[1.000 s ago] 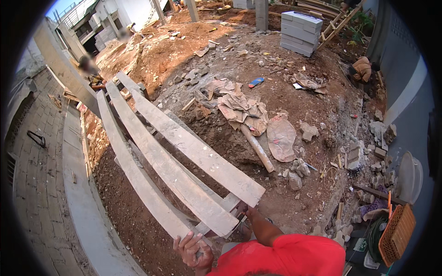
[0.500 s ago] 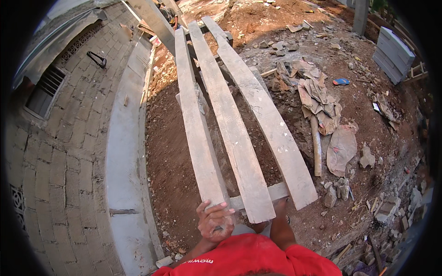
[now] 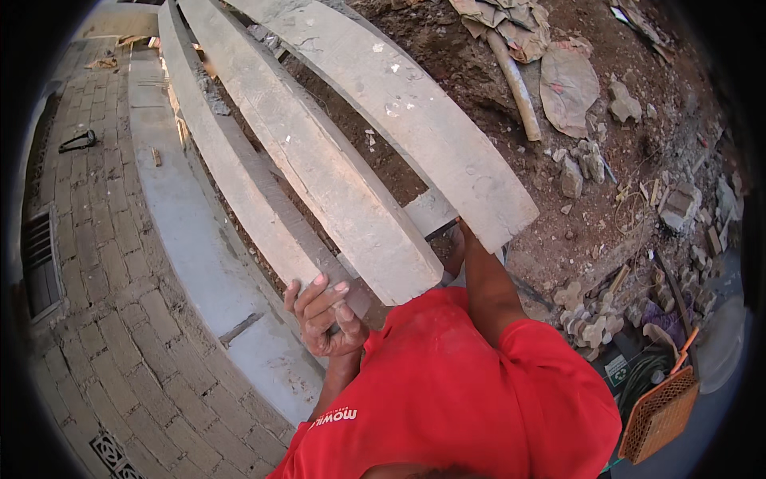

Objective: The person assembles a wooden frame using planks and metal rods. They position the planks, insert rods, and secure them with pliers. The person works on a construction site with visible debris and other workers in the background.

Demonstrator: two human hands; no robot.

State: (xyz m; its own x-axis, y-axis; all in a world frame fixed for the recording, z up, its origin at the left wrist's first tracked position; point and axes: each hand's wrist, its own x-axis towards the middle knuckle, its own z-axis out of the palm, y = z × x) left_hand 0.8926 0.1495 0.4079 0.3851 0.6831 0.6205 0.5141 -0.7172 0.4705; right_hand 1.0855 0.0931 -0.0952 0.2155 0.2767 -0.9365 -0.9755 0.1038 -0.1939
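Three long, thick grey-beige planks stretch away from me side by side, dusty with pale mortar-like specks. At the near end of the left plank (image 3: pixel 239 180), my left hand (image 3: pixel 329 315) is closed with bent fingers over the edge. The middle plank (image 3: pixel 319 152) ends close to my red shirt. My right forearm (image 3: pixel 488 279) reaches up to the near end of the right plank (image 3: pixel 431 120), which hides most of that hand, fingers included. Under the planks, a short crosspiece (image 3: pixel 431 212) shows in the gap beside my right wrist.
A block wall (image 3: pixel 104 279) and a smooth concrete ledge (image 3: pixel 187 231) run along the left. Crumpled paper sacks (image 3: pixel 568 88), a round pole (image 3: pixel 513 84) and broken stones (image 3: pixel 582 168) lie on reddish soil at right. An orange crate (image 3: pixel 658 415) stands at lower right.
My view has tilted down and closer, so the plank ends appear larger and higher, angled to the upper left. My left hand stays at the left plank's end; the orange crate has come into view.
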